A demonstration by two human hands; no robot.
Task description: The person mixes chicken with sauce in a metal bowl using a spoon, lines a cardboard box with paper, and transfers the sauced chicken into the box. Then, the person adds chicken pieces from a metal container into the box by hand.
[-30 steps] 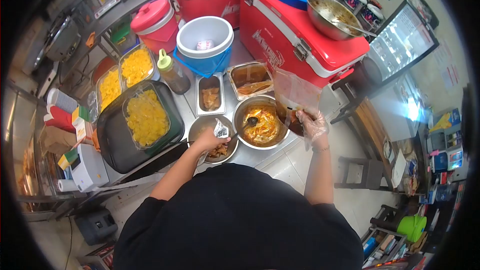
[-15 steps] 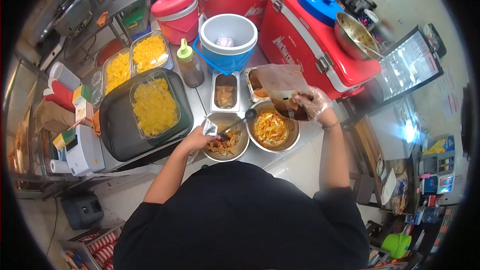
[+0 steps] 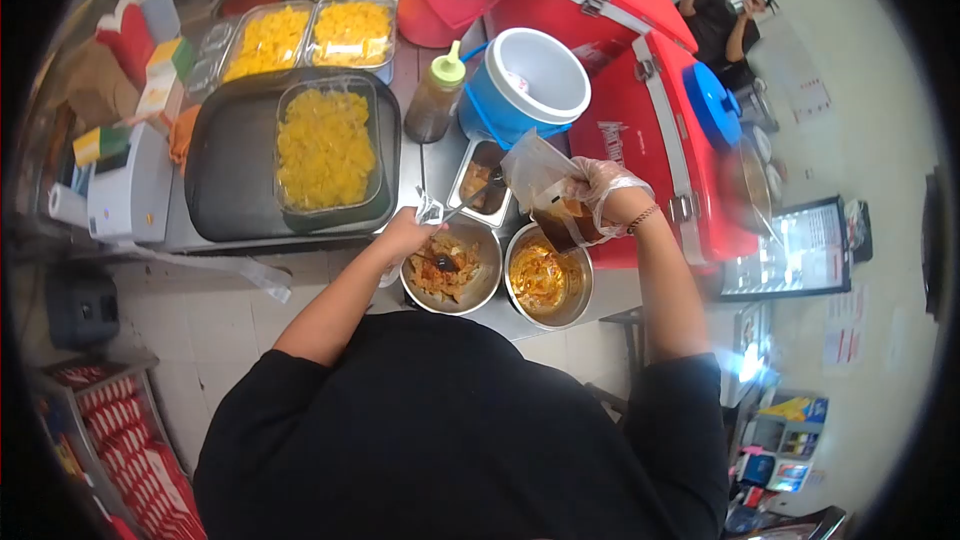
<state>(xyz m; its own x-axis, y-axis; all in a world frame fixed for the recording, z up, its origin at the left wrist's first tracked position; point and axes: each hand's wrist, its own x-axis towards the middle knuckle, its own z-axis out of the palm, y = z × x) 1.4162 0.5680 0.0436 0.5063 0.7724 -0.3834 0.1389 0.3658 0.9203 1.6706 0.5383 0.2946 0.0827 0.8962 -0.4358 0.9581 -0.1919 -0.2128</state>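
My left hand (image 3: 405, 237) is closed around the thin handle of a dark-headed utensil (image 3: 494, 183), with crumpled clear plastic at the fingers. The utensil's rounded dark head is over a steel pan (image 3: 462, 190) of brown pieces. Just below this hand, a steel bowl (image 3: 496, 270) holds reddish-brown pieces, with another dark rounded tip among them; whether it belongs to the same utensil I cannot tell. My right hand (image 3: 602, 185), in a clear plastic glove, grips a translucent plastic bag (image 3: 568, 223) of brown sauce. The bag hangs tilted above a second steel bowl (image 3: 582, 292) holding orange-coated food.
Behind the bowls stand a squeeze bottle (image 3: 435, 100), a blue bucket (image 3: 505, 105) and red coolers (image 3: 640, 150). At left, a black tray (image 3: 230, 180) carries a covered container of yellow food (image 3: 325, 145). A person (image 3: 722, 25) stands at the far upper right.
My view has shifted, bringing the person at upper right into sight. The utensil's dark head has moved from between the bowls to over the pan. The bag stays in my right hand.
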